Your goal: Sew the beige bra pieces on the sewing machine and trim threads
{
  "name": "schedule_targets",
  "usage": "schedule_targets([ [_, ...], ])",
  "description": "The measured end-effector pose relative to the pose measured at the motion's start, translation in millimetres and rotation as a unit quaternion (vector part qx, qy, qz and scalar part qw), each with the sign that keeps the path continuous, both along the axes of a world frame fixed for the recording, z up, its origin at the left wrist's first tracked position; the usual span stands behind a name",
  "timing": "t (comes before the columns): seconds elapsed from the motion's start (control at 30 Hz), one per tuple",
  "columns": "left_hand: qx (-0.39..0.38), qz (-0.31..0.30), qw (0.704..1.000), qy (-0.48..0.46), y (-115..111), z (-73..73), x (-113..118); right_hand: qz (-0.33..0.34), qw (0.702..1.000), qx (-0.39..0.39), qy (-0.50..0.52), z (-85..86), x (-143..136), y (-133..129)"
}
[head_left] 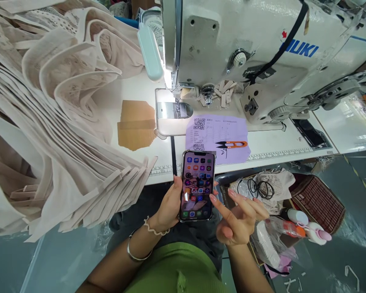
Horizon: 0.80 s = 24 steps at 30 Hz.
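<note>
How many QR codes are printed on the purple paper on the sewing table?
2. One QR code is at the upper left of the purple paper; the other QR code is below it, near the phone.

Work surface: white sewing table (140, 91), ruler strip printed along its near edge. Sewing machine (247, 53), white, stands on the far right part of the table. Large heap of beige fabric pieces (49, 122) covers the left side and hangs over the near edge. Brown cardboard piece (136, 129) lies flat between heap and machine. Lilac paper sheet (216, 136) with QR codes lies near the front edge; orange-handled thread snips (232, 144) rest on it.
</note>
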<state>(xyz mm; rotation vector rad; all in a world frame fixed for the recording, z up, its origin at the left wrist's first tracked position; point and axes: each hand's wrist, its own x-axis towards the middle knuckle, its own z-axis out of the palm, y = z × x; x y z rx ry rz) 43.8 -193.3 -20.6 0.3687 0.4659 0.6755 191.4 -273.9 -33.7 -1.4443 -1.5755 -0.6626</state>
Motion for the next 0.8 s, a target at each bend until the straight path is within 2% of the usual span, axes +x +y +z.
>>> schedule_targets([
  [0.17,-0.016,0.016,0.998,0.055,-2,-3.0,-1,-0.018,0.998,-0.051,0.023,8.6,-1,8],
  [0.33,-0.016,0.001,0.997,0.074,-2,-5.8,-3,0.016,0.993,-0.116,0.030,16.9,-3,16],
  [0.6,-0.014,0.014,0.994,0.104,-4,-2.2,-1,0.018,0.993,-0.115,0.038,17.0,-1,19],
  [0.8,-0.011,0.012,0.995,0.095,-5,-2.0,-2,0.018,0.992,-0.118,0.033,16.9,1,18],
])
